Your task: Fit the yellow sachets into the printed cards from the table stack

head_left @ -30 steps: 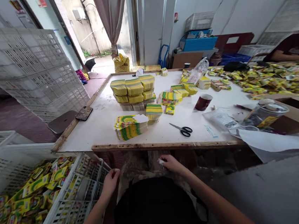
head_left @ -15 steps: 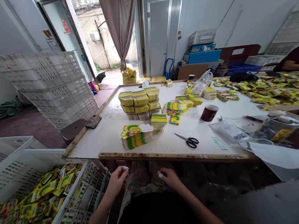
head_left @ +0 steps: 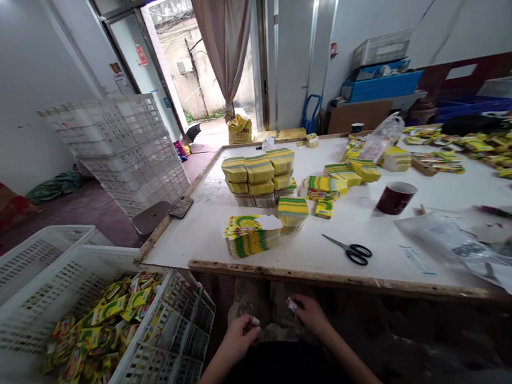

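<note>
Over my lap, below the table's front edge, both my hands are held a little apart. My left hand [head_left: 241,337] has its fingers curled, with a small white wrapping or scrap at the fingertip. In a pinch, the fingers of my right hand [head_left: 311,314] meet at a small white bit [head_left: 291,304], which could be tape or paper. Whether the white bits are held or wrapped on the fingers, I cannot tell. Nearest on the table are a stack of yellow-green packets [head_left: 252,237], another packet stack [head_left: 293,211] and black-handled scissors [head_left: 357,253].
A white crate [head_left: 130,343] of loose yellow packets stands at left. On the table [head_left: 225,252] are piled packet bundles [head_left: 259,176], a phone [head_left: 181,207], a dark red mug [head_left: 396,198] and a plastic bag [head_left: 446,240]. Tall stacked crates [head_left: 120,150] stand behind.
My view has turned left, so the table and crates appear farther right. My hands keep nearly the same pose over my lap.
</note>
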`<state>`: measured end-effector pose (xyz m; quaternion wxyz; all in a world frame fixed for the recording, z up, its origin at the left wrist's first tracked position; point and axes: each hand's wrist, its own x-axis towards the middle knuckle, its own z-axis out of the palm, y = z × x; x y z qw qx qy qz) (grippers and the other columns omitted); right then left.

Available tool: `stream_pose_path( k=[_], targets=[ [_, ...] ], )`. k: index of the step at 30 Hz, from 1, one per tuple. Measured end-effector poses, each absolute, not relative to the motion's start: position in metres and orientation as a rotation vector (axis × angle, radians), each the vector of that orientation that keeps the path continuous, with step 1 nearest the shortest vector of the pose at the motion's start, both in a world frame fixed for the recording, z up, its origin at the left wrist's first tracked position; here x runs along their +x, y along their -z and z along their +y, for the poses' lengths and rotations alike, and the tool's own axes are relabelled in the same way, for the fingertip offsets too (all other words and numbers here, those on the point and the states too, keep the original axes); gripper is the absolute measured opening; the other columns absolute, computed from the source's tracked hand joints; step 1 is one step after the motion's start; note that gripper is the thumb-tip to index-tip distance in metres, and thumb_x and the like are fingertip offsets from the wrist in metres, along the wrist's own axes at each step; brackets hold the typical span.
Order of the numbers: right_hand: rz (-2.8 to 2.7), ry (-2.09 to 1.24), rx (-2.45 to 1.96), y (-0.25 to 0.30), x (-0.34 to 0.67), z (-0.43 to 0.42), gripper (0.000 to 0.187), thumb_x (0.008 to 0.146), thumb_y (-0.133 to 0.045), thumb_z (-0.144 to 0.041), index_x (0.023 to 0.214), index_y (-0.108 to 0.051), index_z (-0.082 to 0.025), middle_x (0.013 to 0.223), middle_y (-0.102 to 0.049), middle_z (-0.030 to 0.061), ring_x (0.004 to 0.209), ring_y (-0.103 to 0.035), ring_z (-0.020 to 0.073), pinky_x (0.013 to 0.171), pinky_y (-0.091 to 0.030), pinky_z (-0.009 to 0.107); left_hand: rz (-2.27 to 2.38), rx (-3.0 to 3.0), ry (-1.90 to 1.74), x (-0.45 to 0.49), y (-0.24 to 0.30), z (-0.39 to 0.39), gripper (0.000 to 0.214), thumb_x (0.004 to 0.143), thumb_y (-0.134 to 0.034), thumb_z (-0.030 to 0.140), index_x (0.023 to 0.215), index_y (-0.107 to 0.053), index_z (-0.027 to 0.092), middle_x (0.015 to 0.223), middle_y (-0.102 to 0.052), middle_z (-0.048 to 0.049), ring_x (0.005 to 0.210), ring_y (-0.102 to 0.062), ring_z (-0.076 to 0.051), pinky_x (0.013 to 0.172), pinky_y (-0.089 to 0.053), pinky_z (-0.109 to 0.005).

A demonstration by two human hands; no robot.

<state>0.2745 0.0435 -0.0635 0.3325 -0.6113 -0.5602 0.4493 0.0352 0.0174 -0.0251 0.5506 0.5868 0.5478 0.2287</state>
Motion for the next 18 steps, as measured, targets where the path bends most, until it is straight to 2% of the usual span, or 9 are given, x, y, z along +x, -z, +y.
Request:
stream_pose_path(
  k=[4,8,10,13,14,15,16,18],
  targets=[
    [-1.418,-1.180,-1.610,0.062,0.279,0.041,0.039,0.074,-0.048,-0.055,0.072,-0.063,-0.019,0.049,-0.054,-0.0018,0.047,-0.054,0.0169,0.050,-0.038,0.027,1.397,1.480,-0.526,0.030,0.020,0.022,0.018,0.081,-0.061,0.031,0.089,-0.061,0.015,0.068,-0.061,0.0022,0.058,-0.058,-0.012,0.059,-0.049,-0.029],
    [-1.396,-1.209,-1.638,0.062,0.284,0.038,0.042,0.072,-0.049,-0.057,0.080,-0.064,-0.018,0.047,-0.053,-0.0022,0.046,-0.053,0.0177,0.050,-0.037,0.028,1.706,1.601,-0.650,-0.012,-0.002,0.036,0.020,0.084,-0.058,0.027,0.100,-0.063,0.016,0.098,-0.067,-0.0042,0.092,-0.064,-0.018,0.086,-0.050,-0.036],
    [-1.386,-1.219,-1.656,0.063,0.286,0.038,0.044,0.070,-0.050,-0.057,0.081,-0.064,-0.017,0.046,-0.052,-0.0023,0.045,-0.052,0.0177,0.048,-0.037,0.028,1.979,1.611,-0.690,-0.050,-0.015,0.039,0.029,0.085,-0.055,0.030,0.111,-0.059,0.017,0.117,-0.060,-0.0098,0.114,-0.056,-0.023,0.099,-0.043,-0.040],
    [-1.384,-1.231,-1.670,0.062,0.287,0.040,0.045,0.070,-0.050,-0.058,0.081,-0.064,-0.017,0.045,-0.051,-0.0025,0.045,-0.052,0.0178,0.048,-0.037,0.028,2.427,1.498,-0.610,-0.118,-0.030,0.033,0.050,0.090,-0.049,0.034,0.132,-0.042,0.010,0.139,-0.041,-0.0229,0.134,-0.035,-0.036,0.108,-0.029,-0.055],
    [-1.386,-1.234,-1.672,0.062,0.287,0.041,0.045,0.070,-0.051,-0.058,0.081,-0.064,-0.017,0.045,-0.052,-0.0025,0.045,-0.052,0.0179,0.048,-0.037,0.028,2.543,1.431,-0.532,-0.139,-0.032,0.029,0.054,0.091,-0.046,0.036,0.136,-0.037,0.008,0.141,-0.037,-0.0266,0.135,-0.032,-0.040,0.106,-0.027,-0.060],
    [-1.389,-1.238,-1.674,0.062,0.287,0.042,0.045,0.070,-0.051,-0.058,0.081,-0.064,-0.017,0.045,-0.052,-0.0024,0.046,-0.053,0.0180,0.049,-0.038,0.028,2.619,1.366,-0.427,-0.158,-0.033,0.025,0.055,0.092,-0.046,0.038,0.135,-0.036,0.005,0.138,-0.039,-0.0284,0.132,-0.036,-0.041,0.104,-0.028,-0.063],
    [-1.392,-1.240,-1.677,0.062,0.286,0.044,0.045,0.070,-0.052,-0.058,0.082,-0.065,-0.017,0.045,-0.053,-0.0023,0.046,-0.053,0.0181,0.049,-0.038,0.028,2.638,1.318,-0.300,-0.174,-0.032,0.021,0.053,0.091,-0.050,0.038,0.131,-0.041,0.005,0.130,-0.048,-0.0261,0.125,-0.045,-0.039,0.100,-0.035,-0.061],
    [-1.396,-1.244,-1.682,0.062,0.284,0.046,0.045,0.070,-0.052,-0.058,0.083,-0.065,-0.016,0.045,-0.053,-0.0023,0.046,-0.053,0.0184,0.049,-0.038,0.028,2.576,1.270,-0.053,-0.196,-0.027,0.017,0.040,0.087,-0.059,0.038,0.117,-0.055,0.012,0.111,-0.063,-0.0135,0.104,-0.061,-0.028,0.090,-0.047,-0.050]
  ],
)
